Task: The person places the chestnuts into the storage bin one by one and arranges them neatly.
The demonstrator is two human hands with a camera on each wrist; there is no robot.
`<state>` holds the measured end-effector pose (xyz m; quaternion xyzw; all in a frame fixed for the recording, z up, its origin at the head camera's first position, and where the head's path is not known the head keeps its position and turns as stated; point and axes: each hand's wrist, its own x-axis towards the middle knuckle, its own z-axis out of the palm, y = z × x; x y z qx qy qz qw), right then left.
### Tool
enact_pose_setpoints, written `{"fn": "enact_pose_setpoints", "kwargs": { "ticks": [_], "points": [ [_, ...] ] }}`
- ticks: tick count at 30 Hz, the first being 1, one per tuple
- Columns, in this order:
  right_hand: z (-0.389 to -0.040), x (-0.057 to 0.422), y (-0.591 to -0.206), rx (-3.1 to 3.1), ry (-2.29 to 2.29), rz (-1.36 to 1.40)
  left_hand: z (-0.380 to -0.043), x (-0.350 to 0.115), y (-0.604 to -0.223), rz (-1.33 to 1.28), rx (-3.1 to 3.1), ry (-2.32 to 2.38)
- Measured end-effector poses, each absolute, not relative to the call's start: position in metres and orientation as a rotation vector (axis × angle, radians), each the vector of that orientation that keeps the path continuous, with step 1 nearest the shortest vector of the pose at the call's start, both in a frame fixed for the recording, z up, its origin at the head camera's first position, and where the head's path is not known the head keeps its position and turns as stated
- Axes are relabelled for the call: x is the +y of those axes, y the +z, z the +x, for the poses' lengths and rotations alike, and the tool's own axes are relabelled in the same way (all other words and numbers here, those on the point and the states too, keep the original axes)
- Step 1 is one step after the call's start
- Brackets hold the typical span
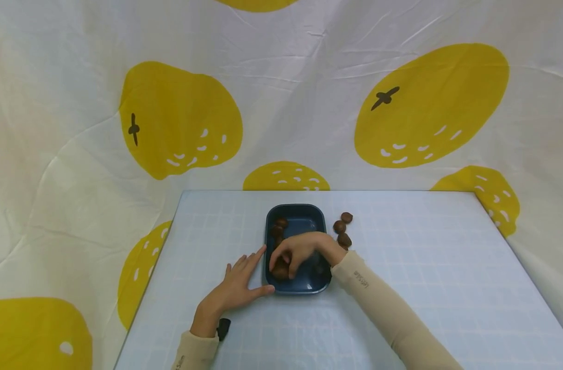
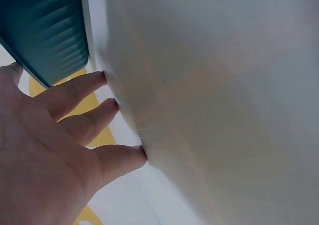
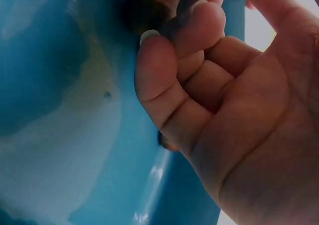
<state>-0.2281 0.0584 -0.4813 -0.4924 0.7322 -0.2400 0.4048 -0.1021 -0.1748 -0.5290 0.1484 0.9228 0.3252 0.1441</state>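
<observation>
At the near left, the left hand (image 1: 235,288) is spread wide with nothing in it, index finger and thumb touching the tray (image 1: 307,224), seemingly to steady it. Just beyond, the right hand (image 1: 302,247) reaches inside, its grip half closed, thumb and fingers curled down on either side of nuts (image 1: 279,271); whether one is pinched, I cannot tell. Handling the nuts within the tray looks to be the step in hand; the next move seems to call for a sure hold on one. Farther off, more nuts line the tray's left side, and loose nuts (image 1: 339,227) lie on the surface (image 1: 424,257) just right of it.
</observation>
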Motion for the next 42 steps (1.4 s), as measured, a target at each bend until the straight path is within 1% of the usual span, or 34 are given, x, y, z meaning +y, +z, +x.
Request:
{"fn": "enact_pose_setpoints", "kwargs": {
  "ticks": [10, 18, 25, 30, 36, 42],
  "points": [
    [-0.219, 0.049, -0.491, 1.887, -0.498, -1.224, -0.103, -0.175, -0.530, 0.441, 2.652, 0.960],
    [-0.209, 0.043, -0.487, 2.014, -0.402, -1.258, -0.101, -0.174, -0.526, 0.444, 2.663, 0.965],
    [-0.207, 0.045, -0.481, 2.040, -0.405, -1.256, -0.101, -0.173, -0.527, 0.445, 2.661, 0.970],
    [-0.209, 0.055, -0.465, 2.089, -0.470, -1.275, -0.100, -0.174, -0.525, 0.425, 2.665, 0.939],
    [-0.207, 0.078, -0.440, 2.126, -0.641, -1.369, -0.101, -0.174, -0.526, 0.411, 2.656, 0.933],
    [-0.202, 0.106, -0.430, 2.210, -0.830, -1.364, -0.101, -0.174, -0.528, 0.411, 2.660, 0.930]
  ]
}}
